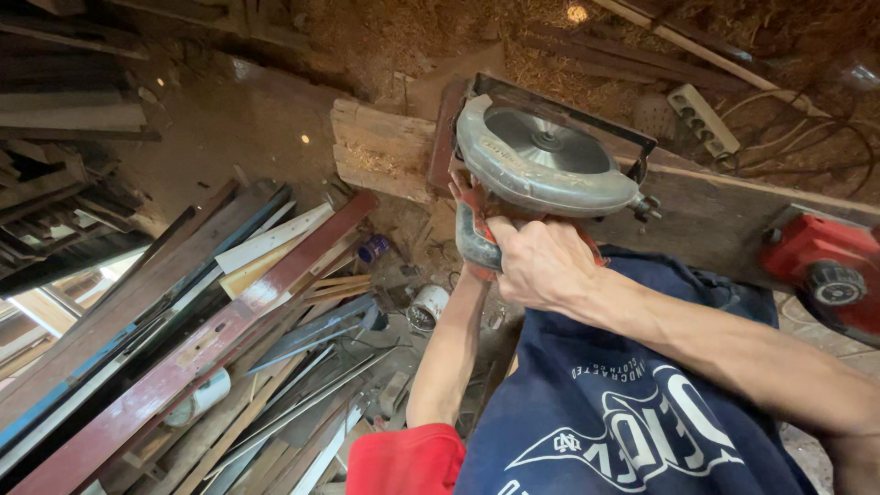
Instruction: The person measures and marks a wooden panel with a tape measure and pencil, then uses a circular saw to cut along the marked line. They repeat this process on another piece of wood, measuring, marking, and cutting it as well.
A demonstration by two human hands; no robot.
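Right hand (541, 266) fingers wrap tight around the saw (541, 165) handle; left hand (467, 197) fingers sit hidden behind it, grip unclear. The saw rests on a plank (385, 151); a loose grip could let the blade (547, 140) kick toward the forearm.

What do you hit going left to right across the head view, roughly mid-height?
Leaning stack of planks and strips → long red-brown board → small white can → right hand gripping the circular saw → red power tool at the right edge.
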